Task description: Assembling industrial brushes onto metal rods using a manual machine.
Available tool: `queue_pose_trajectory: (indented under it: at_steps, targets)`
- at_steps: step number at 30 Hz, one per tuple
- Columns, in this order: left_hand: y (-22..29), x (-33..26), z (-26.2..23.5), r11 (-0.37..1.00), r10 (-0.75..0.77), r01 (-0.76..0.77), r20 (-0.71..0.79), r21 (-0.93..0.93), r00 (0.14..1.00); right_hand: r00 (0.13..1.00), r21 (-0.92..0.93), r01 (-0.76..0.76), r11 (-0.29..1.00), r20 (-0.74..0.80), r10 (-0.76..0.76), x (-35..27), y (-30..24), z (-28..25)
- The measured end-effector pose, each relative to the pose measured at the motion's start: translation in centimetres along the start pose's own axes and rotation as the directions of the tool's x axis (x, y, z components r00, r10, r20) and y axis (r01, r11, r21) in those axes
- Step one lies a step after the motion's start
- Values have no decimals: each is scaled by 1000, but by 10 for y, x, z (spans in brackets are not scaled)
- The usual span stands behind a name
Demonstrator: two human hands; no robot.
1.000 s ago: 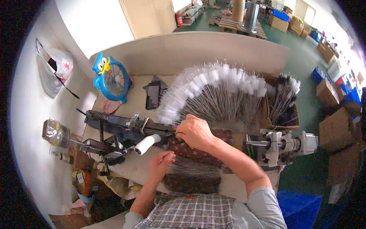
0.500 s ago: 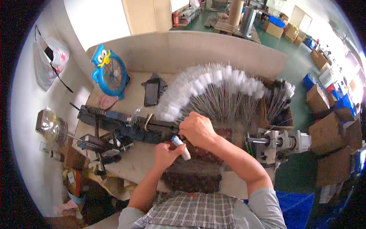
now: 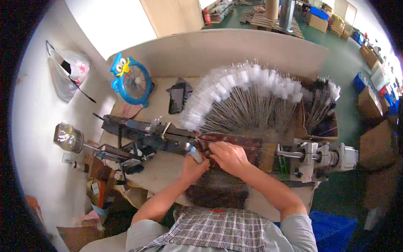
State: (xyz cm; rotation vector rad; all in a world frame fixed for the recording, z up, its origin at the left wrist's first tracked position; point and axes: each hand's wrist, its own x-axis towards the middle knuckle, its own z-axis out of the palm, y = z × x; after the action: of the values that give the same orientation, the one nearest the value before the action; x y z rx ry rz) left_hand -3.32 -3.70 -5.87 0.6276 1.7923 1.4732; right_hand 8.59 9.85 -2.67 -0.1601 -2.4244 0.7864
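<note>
My left hand (image 3: pixel 194 169) is wrapped around a short white and light-blue cylinder (image 3: pixel 195 155), which leans up toward the end of a long dark metal bar fixture (image 3: pixel 174 137). Just to its right, my right hand (image 3: pixel 231 158) has its fingers closed together. Whatever lies between those fingertips is too small to make out. Thin wire (image 3: pixel 262 149) stretches from beside the bar's end, past my right hand, to the hooked shaft of a motor unit (image 3: pixel 310 157) on the right. Beneath both hands lies a dark reddish-brown surface (image 3: pixel 252 143).
A wide fan of white-tipped wire brushes (image 3: pixel 247 96) spreads behind my hands. Darker brushes stand in a cardboard box (image 3: pixel 321 134) at the right. A phone (image 3: pixel 176 101) and a blue cartoon-shaped fan (image 3: pixel 133 84) are at the back left. A low panel (image 3: pixel 226 46) edges the bench.
My right hand has drawn away from the bar's end, rightward and toward me. My left hand still grips the cylinder. The whole view has shifted slightly.
</note>
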Motion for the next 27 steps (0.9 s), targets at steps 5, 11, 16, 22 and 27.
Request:
queue_pose_trajectory:
  at_steps: [5, 11, 16, 22, 27]
  targets:
    - [10, -5, -25, 964, 98, -77, -69, 256, 993, 971, -170, -89, 981, 204, 124, -1, 3, 16]
    - [-32, -22, -143, 741, -336, 87, -256, -666, 906, 973, -42, -93, 995, 207, 100, 2, -8, -15]
    - [-18, -32, -169, 605, -467, 71, -282, -793, 838, 963, 7, -104, 995, 252, 99, 12, -15, -13]
    - [-40, -24, -180, 613, -443, 51, -290, -788, 848, 946, 2, -139, 990, 296, 132, 12, -20, -19]
    - [-32, -23, -155, 633, -416, -83, -428, -770, 802, 966, -14, -121, 993, 230, 121, 15, -32, -45]
